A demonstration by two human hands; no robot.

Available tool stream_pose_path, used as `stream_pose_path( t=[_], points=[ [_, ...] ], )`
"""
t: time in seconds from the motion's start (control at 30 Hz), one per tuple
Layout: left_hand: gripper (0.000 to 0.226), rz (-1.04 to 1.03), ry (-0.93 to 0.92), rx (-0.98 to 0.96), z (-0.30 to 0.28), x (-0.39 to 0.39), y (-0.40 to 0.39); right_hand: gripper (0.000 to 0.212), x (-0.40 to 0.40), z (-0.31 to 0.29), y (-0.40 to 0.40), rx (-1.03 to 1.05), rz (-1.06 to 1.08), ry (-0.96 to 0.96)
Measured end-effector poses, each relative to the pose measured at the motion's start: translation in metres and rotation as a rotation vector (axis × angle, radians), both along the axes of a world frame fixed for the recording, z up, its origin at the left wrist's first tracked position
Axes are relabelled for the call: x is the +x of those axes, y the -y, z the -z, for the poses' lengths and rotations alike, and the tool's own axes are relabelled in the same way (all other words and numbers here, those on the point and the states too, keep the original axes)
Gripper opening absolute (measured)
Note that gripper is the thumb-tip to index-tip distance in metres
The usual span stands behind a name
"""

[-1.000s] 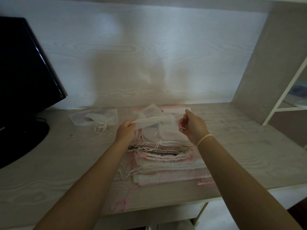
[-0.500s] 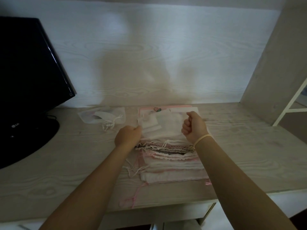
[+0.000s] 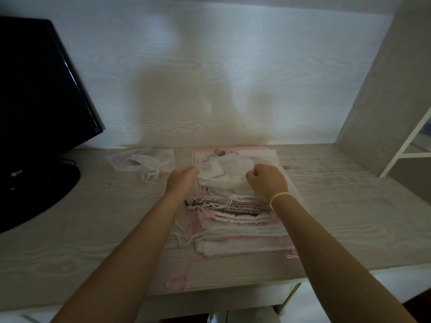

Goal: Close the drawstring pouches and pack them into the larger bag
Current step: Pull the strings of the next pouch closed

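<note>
One sheer pouch (image 3: 224, 171) (two hands (image 3: 182, 183) (image 3: 268, 183) pinching) above one stack (image 3: 240, 229).

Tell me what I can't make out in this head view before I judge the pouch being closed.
- Left hand fingers: tucked behind the sheer pouch, grip unclear.
- Right hand: cord it may pinch is too thin to see.
- Pouch mouth: dim and blurred, cinched or not unclear.
- Stack: lower pouches covered, count unknown.
- Monitor: cut by the left edge.
</note>
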State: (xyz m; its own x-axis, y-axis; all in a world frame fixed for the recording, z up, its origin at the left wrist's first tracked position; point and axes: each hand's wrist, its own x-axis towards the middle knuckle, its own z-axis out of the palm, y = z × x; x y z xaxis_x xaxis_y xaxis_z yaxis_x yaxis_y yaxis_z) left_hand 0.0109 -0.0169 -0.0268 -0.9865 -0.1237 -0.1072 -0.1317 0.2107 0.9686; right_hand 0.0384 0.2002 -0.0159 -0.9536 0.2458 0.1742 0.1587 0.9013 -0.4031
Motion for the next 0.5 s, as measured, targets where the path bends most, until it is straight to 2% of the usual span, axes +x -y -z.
stream_pose_path(
  t=[0.17, 0.23, 0.3, 0.37, 0.5],
  points=[
    [0.012, 0.156, 0.049, 0.59, -0.021, 0.01, -0.015, 0.029, 0.002, 0.002, 0.008, 0.068, -0.081, 0.02],
    [0.009, 0.22, 0.106, 0.762, -0.026, 0.014, -0.02, 0.031, 0.003, 0.001, 0.01, 0.112, -0.078, -0.005],
    [0.017, 0.25, 0.164, 0.903, -0.026, 0.016, -0.024, 0.035, 0.003, 0.0, 0.01, 0.141, -0.068, -0.026],
    [0.03, 0.253, 0.183, 0.926, -0.023, 0.017, -0.026, 0.036, 0.005, 0.001, 0.008, 0.153, -0.066, -0.035],
    [0.028, 0.194, 0.121, 0.623, -0.016, 0.015, -0.023, 0.043, 0.008, 0.004, 0.003, 0.123, -0.051, -0.041]
  ],
)
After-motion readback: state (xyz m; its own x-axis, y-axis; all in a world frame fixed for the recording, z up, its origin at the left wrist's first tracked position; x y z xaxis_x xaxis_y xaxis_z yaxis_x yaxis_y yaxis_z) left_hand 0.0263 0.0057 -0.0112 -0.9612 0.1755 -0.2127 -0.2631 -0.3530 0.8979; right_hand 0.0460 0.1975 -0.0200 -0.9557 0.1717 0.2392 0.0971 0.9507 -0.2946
